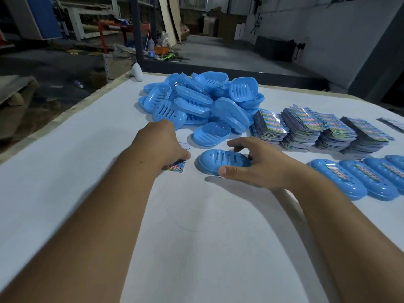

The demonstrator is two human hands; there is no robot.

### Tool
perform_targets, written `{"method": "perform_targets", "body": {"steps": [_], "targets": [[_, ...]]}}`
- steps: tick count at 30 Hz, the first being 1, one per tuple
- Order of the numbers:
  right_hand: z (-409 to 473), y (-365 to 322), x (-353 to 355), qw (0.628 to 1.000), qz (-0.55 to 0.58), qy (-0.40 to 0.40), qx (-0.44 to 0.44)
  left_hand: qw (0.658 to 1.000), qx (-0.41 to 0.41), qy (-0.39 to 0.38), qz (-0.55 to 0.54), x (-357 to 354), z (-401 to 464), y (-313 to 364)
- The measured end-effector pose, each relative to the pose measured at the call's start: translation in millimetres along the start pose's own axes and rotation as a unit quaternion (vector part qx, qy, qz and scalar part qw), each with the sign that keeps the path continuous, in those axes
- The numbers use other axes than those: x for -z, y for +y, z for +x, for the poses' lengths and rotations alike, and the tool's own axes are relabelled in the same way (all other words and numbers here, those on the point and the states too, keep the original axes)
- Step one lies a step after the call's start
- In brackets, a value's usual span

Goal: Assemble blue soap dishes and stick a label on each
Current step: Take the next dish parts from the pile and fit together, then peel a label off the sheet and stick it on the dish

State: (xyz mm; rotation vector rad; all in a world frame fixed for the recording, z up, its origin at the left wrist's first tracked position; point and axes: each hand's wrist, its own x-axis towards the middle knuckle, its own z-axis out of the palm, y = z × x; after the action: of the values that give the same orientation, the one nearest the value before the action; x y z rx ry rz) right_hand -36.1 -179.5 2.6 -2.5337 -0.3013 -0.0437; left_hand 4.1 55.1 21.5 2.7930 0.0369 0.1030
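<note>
Two bare hands over a white table (87, 171). Right hand (260, 165): thumb and curled fingers grip a blue soap dish (220, 160) lying slotted side up on the table; forearm stretched forward. Left hand (161, 145): knuckles up, fingers curled onto a colourful label (176, 167) lying flat just left of the dish. Beyond: heap of loose dishes (196, 101), label stacks (317, 130). Right: row of labelled dishes (358, 180).

Dim workshop, grey wall (328, 40), concrete floor (207, 49), red metal frame (122, 29)
</note>
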Motion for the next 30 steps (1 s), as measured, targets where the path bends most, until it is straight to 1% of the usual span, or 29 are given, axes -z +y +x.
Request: {"method": "perform_targets", "body": {"steps": [3,7,10,13,17,19,21,23,26,27,28,30], "targets": [[-1,0,0,1.0,-0.001,0.006,0.012,0.999,0.015,-0.013,-0.045,2,-3,1],[-3,-3,1,1.0,0.003,0.016,0.013,0.978,0.046,-0.049,-0.198,2,-1,-2],[-3,-4,3,1.0,0.002,0.021,0.014,0.971,0.042,-0.053,-0.229,3,4,-4],[-3,-5,2,0.999,0.004,0.034,0.021,0.963,0.057,-0.052,-0.258,2,9,-5],[0,-3,-2,0.996,0.02,0.086,0.02,0.939,0.06,-0.047,-0.336,6,13,-2],[3,-3,-4,0.99,0.063,0.124,0.018,0.918,0.053,-0.032,-0.393,10,11,4],[5,-7,-6,0.978,0.15,0.141,0.019,0.884,0.031,-0.037,-0.465,12,7,11],[6,-12,-8,0.966,0.222,0.133,0.012,0.851,0.004,-0.055,-0.522,12,1,19],[4,-17,-7,0.954,0.281,0.104,0.014,0.817,-0.02,-0.075,-0.571,8,-7,30],[4,-18,-6,0.952,0.289,0.099,0.017,0.81,-0.026,-0.081,-0.58,5,-9,33],[4,-18,-6,0.952,0.29,0.098,0.016,0.81,-0.028,-0.083,-0.58,3,-10,35],[5,-19,-4,0.949,0.294,0.113,0.002,0.826,-0.028,-0.079,-0.557,0,-11,37]]}}
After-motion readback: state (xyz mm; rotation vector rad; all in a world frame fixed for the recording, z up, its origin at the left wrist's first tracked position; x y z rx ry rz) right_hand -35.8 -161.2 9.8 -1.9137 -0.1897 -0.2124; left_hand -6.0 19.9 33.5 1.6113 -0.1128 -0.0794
